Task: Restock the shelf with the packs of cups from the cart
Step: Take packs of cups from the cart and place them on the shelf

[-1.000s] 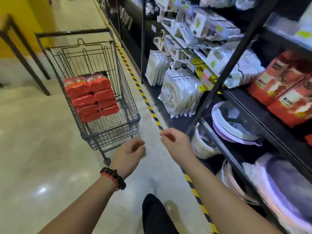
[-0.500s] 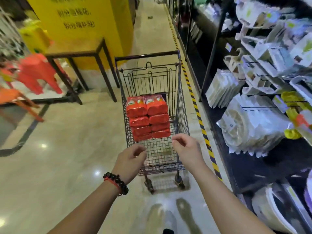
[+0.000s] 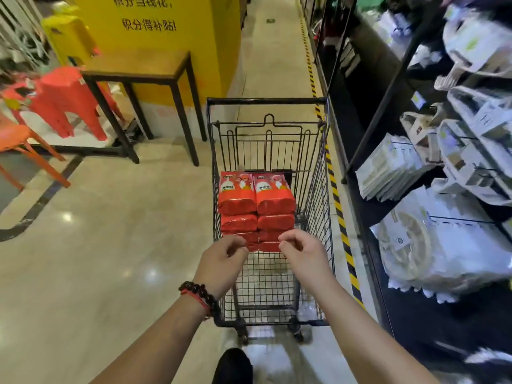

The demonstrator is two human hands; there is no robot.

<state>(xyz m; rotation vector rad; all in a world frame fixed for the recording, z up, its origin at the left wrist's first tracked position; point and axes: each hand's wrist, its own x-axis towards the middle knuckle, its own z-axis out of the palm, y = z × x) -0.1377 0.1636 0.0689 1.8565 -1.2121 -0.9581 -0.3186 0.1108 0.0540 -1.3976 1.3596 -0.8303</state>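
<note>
Since the earlier frame, I had swung the view off the shelf (image 3: 368,206), at 3 o'clock, to face the cart (image 3: 267,101) at 12 o'clock. Left hand (image 3: 221,266) and right hand (image 3: 303,254) hung over the near rim, fingers loosely curled, each holding nothing. Red packs of cups (image 3: 256,202) sat stacked in two columns at the cart's far end.
</note>
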